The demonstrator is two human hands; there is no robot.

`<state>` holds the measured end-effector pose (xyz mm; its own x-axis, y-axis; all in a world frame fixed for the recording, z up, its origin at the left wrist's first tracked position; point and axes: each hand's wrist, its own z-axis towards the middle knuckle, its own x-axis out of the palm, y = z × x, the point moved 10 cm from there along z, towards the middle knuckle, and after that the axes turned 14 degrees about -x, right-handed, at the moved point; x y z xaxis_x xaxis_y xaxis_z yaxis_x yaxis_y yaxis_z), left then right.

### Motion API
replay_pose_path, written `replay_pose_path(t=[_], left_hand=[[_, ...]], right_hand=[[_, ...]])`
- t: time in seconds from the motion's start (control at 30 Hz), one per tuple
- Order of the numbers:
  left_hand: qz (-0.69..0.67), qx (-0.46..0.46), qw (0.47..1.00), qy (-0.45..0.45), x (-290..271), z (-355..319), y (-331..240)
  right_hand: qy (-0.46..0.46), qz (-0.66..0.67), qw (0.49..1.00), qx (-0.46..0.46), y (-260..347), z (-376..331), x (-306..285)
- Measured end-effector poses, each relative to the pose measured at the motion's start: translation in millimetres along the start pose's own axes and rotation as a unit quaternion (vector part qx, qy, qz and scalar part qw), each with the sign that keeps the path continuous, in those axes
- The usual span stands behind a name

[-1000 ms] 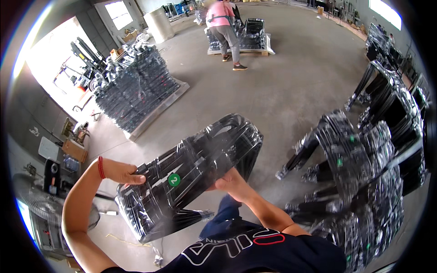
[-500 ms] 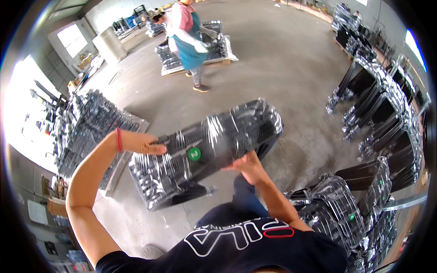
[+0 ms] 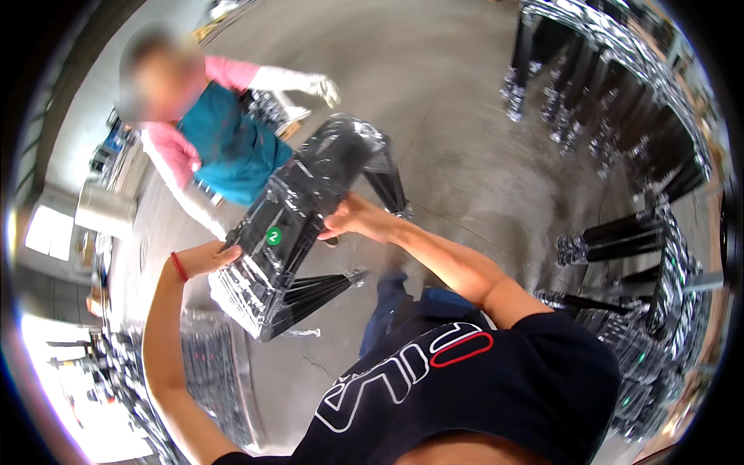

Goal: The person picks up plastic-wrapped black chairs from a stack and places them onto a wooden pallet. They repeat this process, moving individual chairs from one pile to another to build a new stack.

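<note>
Both hands, left hand (image 3: 208,258) and right hand (image 3: 350,219), grip a plastic-wrapped black chair frame (image 3: 298,221) above the grey concrete floor (image 3: 457,108) of a warehouse lined with wrapped frame stacks (image 3: 659,256).

A round green sticker (image 3: 273,236) sits on the clear plastic wrap (image 3: 310,194) around the black bundle held up at centre.

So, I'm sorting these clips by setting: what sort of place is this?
Probably a factory or warehouse floor: a bare concrete floor, rows of plastic-wrapped black frames stacked along it, another wrapped frame carried in both hands, and a co-worker nearby.
</note>
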<state>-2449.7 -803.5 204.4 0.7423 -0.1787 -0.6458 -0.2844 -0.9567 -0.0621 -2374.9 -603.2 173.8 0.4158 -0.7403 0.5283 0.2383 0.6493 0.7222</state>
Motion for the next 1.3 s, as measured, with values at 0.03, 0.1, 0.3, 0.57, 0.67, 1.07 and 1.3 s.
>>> replay_pose_path(t=[0.03,0.1,0.3,0.57,0.67,1.07,1.3], left_hand=[[0.023,-0.001,1.0,-0.004,-22,19,9],[0.006,-0.002,1.0,-0.019,-57,48,23],[0.021,0.042,0.998,-0.03,-139,134,14],[-0.018,0.138,0.986,-0.087,-173,206,-82],[-0.12,0.159,0.969,-0.146,-157,193,-76],[-0.232,0.51,0.828,-0.004,54,32,-275],[-0.046,0.598,0.722,0.345,335,-133,-425]], right_hand=[[0.0,-0.019,1.0,0.013,-15,20,-21],[-0.01,-0.005,1.0,-0.014,-12,56,-34],[-0.056,-0.02,0.998,-0.028,-39,113,-81],[-0.094,0.057,0.993,-0.051,-127,188,-102],[-0.094,0.057,0.994,-0.013,-178,215,-93],[-0.167,-0.395,0.901,-0.068,-19,-55,-162],[-0.639,-0.536,0.548,-0.055,142,-474,43]])
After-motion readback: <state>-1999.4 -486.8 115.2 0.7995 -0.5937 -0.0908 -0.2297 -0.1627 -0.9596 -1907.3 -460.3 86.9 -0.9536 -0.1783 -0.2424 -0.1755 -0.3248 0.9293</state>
